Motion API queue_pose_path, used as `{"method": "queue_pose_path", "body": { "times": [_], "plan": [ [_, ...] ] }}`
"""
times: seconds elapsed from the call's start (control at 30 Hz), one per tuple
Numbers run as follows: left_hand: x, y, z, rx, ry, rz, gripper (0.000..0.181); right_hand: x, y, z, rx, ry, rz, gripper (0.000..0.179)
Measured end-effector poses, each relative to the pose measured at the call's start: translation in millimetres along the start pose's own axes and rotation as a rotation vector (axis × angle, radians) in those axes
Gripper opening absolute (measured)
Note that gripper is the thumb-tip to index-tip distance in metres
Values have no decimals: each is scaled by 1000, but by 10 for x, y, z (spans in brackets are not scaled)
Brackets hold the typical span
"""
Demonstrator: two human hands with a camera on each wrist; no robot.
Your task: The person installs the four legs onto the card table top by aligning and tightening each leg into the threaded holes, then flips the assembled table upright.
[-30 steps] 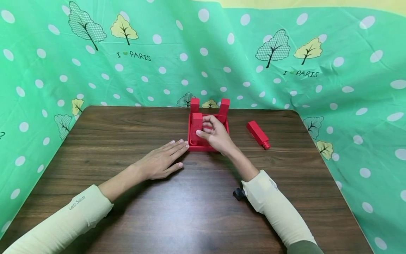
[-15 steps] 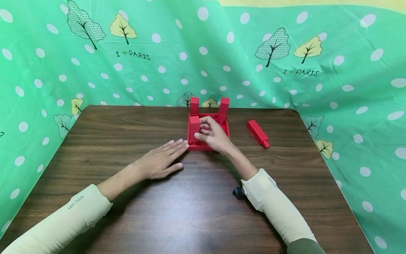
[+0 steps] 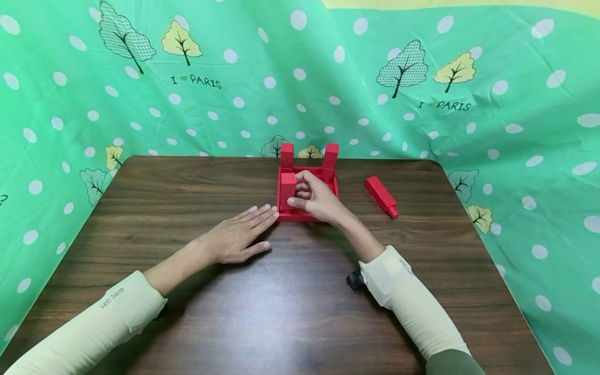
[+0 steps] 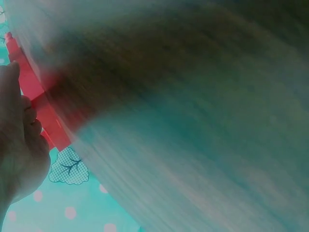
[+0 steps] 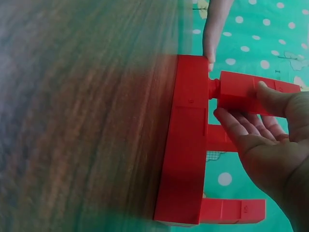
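My right hand (image 3: 322,202) pinches an upright red square leg (image 3: 288,188) between thumb and fingers. The leg stands at the near left corner of a shallow red square frame (image 3: 304,217). In the right wrist view, part of the leg's narrow threaded end (image 5: 214,89) shows between its block and the frame. My left hand (image 3: 236,239) lies palm down on the table, its straight fingertips against the frame's near left corner. Two similar legs, one at the back left (image 3: 287,156) and one at the back right (image 3: 330,156), rise from the frame's far corners.
Another red leg (image 3: 380,196) with a threaded end lies on the brown wooden table (image 3: 290,312), right of the frame. A green patterned cloth (image 3: 300,94) hangs behind and beside the table.
The held leg has shifted slightly left and down towards the frame, my right hand moving with it. My left hand stays in place.
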State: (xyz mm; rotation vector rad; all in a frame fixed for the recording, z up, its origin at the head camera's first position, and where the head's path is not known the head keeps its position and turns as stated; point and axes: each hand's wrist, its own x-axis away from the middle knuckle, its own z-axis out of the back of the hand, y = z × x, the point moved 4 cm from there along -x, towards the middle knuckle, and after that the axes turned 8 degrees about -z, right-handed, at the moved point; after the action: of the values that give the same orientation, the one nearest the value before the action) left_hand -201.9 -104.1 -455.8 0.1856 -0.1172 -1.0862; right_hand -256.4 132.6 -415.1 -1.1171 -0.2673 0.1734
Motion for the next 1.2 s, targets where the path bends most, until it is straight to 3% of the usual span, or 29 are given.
{"method": "queue_pose_path", "body": {
  "times": [0.4,0.63,0.8,1.03,1.2],
  "plan": [
    [-12,-1,-3,-31,16,-7,76,5,-16,-12,103,-64,50,58],
    [-18,-4,-22,-80,41,-7,74,-5,-15,-35,123,-76,81,38],
    [-4,-14,-43,-90,50,-8,75,-16,-28,-34,97,-76,62,51],
    [2,-25,-60,-86,56,-8,74,-40,-31,-51,90,-41,60,53],
    [-2,-7,-34,-73,49,-5,74,-49,-20,-50,150,25,59,50]
  ]
}}
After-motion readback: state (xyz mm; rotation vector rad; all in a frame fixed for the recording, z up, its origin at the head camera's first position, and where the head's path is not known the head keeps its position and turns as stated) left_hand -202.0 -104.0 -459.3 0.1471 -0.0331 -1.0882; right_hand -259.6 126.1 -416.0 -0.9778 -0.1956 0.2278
